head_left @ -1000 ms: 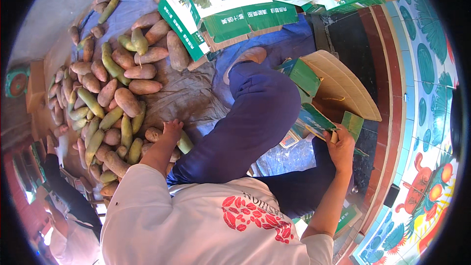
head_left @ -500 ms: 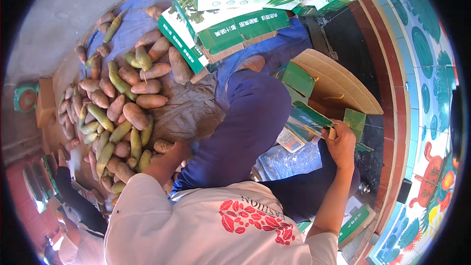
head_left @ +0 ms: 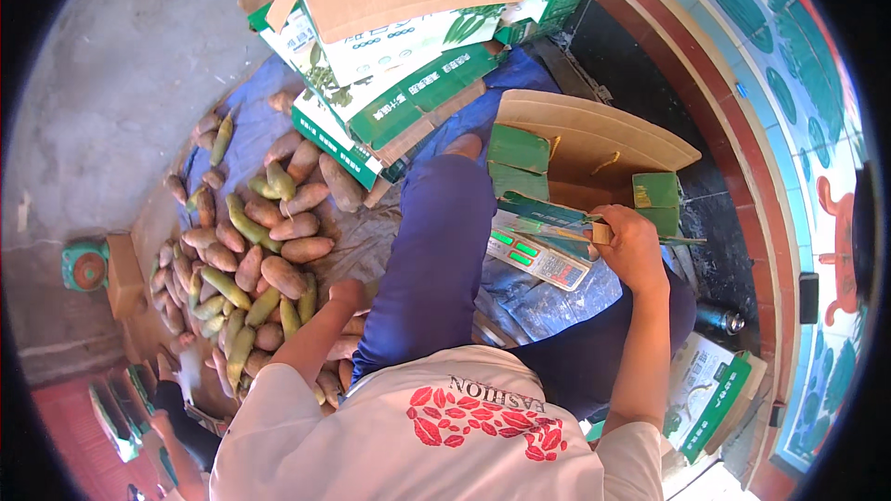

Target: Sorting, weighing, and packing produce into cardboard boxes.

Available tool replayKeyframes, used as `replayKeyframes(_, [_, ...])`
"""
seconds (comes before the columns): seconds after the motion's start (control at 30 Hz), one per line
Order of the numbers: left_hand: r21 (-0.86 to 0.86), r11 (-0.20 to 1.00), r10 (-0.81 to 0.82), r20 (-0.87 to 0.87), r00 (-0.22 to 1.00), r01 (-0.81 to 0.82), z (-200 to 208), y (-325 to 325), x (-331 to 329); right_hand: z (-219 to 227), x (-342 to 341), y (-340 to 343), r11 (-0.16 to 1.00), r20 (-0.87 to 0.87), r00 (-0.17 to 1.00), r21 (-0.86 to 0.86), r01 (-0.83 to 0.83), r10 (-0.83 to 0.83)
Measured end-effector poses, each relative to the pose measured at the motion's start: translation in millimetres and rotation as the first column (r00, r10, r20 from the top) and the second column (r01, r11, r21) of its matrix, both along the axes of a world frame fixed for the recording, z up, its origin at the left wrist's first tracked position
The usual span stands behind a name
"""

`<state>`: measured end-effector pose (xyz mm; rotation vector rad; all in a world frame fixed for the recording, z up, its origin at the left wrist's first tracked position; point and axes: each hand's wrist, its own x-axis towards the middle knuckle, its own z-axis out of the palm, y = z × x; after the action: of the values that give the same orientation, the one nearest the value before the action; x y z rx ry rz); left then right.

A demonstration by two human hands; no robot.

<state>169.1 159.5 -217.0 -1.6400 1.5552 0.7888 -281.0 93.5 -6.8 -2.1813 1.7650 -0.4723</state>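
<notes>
My right hand (head_left: 628, 239) is closed on a flap at the near edge of an open green cardboard box (head_left: 594, 125), pinching it between thumb and fingers. Just below that edge, a digital scale (head_left: 538, 258) with green lit displays is partly covered by the box. My left hand (head_left: 348, 296) is lowered beside my raised knee, at the right edge of a heap of oblong vegetables (head_left: 283, 276), some brownish and some green. Its fingers are hidden, so what they touch does not show.
White and green cartons (head_left: 399, 56) are stacked at the top, on a blue sheet (head_left: 534, 74). Another carton (head_left: 710, 394) and a metal flask (head_left: 721, 319) are at the right. A person's arm (head_left: 176, 441) shows at lower left, near a green fan-like device (head_left: 85, 265).
The whole view has shifted, and more of the scale now shows under the box. My right hand still grips the flap; my left hand stays by the heap, near my knee.
</notes>
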Motion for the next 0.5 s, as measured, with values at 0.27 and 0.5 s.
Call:
replayKeyframes(0.27, [-0.149,0.982,0.116,-0.007,0.993,-0.116,-36,-4,17,7,-12,10,0.997,0.057,0.998,-0.073,-0.006,0.01])
replayKeyframes(0.5, [-0.226,0.959,0.151,-0.1,0.983,-0.17,-34,-16,43,-7,-23,16,0.988,-0.05,0.993,-0.115,0.103,-0.109])
